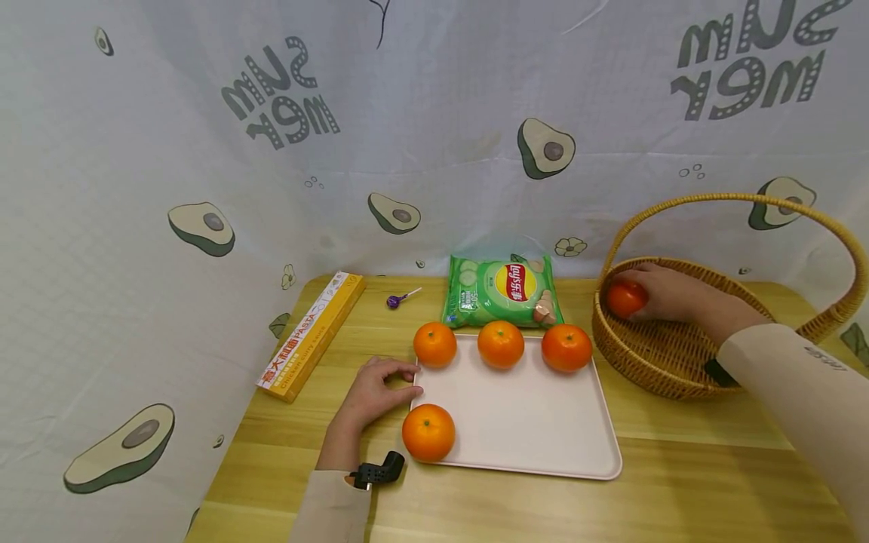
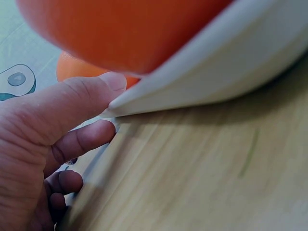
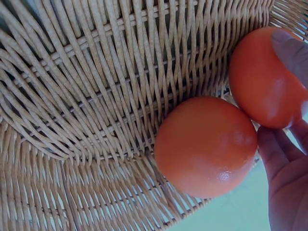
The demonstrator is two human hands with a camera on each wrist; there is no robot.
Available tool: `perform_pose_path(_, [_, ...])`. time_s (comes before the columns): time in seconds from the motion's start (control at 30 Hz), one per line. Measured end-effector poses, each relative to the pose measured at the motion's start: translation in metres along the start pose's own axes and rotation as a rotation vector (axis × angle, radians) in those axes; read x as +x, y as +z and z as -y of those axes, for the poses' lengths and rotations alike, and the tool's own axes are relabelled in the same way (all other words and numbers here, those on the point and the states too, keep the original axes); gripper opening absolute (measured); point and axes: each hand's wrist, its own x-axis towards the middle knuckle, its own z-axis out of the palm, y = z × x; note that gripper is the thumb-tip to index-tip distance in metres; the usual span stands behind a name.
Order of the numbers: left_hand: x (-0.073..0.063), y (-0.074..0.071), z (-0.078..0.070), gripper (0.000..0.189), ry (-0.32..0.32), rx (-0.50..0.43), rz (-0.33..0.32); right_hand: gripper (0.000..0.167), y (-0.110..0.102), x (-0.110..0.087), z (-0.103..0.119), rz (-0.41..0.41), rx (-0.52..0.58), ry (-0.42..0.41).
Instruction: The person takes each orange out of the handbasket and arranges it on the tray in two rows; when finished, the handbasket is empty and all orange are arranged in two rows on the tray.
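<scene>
Pale pink, the tray (image 1: 523,422) lies on the wooden bench (image 1: 543,513), with four oranges along its edges: one at its far left corner (image 1: 434,345), one midway along its far edge (image 1: 501,345), a redder one at its far right corner (image 1: 566,348) and one at its near left corner (image 1: 428,433).

At the tray's left edge, the left hand (image 1: 377,392) touches the rim between the two corner oranges. Its thumb and forefinger stand a little apart, loosely bent, and its fingers hold no fruit.

Right of the tray stands a wicker basket (image 1: 668,369) with a tall arched handle. Inside it, the right hand (image 1: 661,290) grips a red-orange fruit (image 1: 626,299), thumb over one side and fingers bent round the other, opened only to the fruit's width. The right wrist view shows a second fruit (image 3: 207,147) in the basket, just beside the held one.

Beyond the tray's far edge lies a green bag of chips (image 1: 502,290). A purple lollipop (image 1: 394,302) rests off its far left corner, and farther left of the tray is a yellow pasta box (image 1: 312,339). Behind it all hangs a white curtain (image 1: 441,166) printed with avocados.
</scene>
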Motion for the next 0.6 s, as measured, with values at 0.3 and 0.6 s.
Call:
perform_pose_path(0.3, [-0.0006,-0.0005,-0.0006,0.026,0.024,0.008,0.004,0.068,-0.0014,-0.0021,-0.0022,-0.001,0.006,0.000])
perform_pose_path(0.6, [-0.0001,0.0004,0.0016,0.027,0.001,0.021,0.010,0.069,-0.0063,-0.0082,0.0046,-0.009,0.007,-0.006])
